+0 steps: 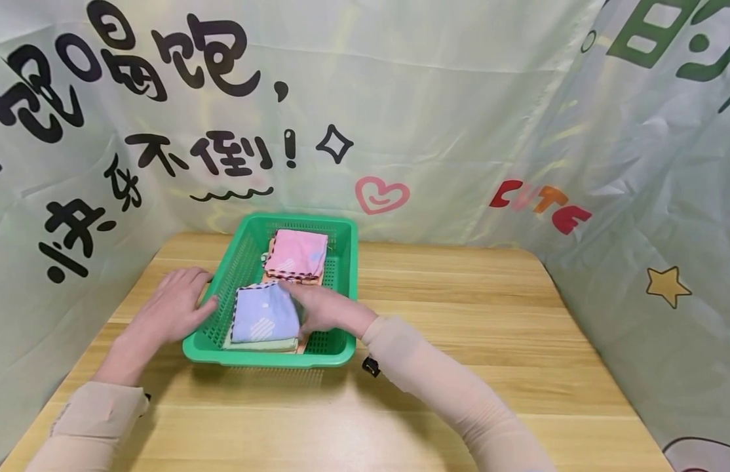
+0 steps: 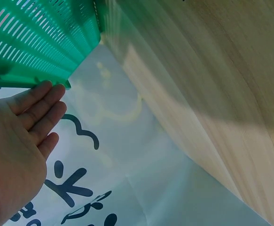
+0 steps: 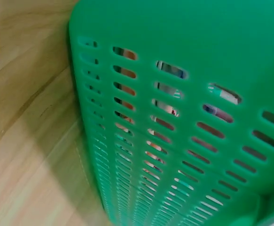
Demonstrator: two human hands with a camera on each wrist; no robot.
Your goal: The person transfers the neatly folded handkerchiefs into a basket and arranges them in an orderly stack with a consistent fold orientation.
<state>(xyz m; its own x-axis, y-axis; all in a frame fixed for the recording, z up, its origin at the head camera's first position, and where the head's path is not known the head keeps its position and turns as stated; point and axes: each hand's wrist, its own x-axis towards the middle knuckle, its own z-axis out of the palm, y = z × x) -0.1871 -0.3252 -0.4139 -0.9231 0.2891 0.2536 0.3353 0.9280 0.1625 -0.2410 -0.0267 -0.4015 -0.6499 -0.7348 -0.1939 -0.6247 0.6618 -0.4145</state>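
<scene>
A green plastic basket [image 1: 269, 359] stands on the table with folded cloths in it. In its front half a lavender folded cloth [image 1: 265, 314] with a dark-and-white edge lies over a pale green one [image 1: 261, 345]. Behind them, a pink folded cloth [image 1: 299, 252] lies on an orange one. My left hand [image 1: 175, 305] rests at the basket's left rim, its fingers extended, as the left wrist view also shows. My right hand [image 1: 326, 309] reaches over the right rim and touches the lavender cloth's right edge. The right wrist view shows only the basket's slotted side, hiding that hand.
The wooden table [image 1: 447, 314] extends to the right and front of the basket. A printed pale fabric sheet [image 1: 436, 118] hangs behind and along both sides of the table. The basket stands close to the back sheet.
</scene>
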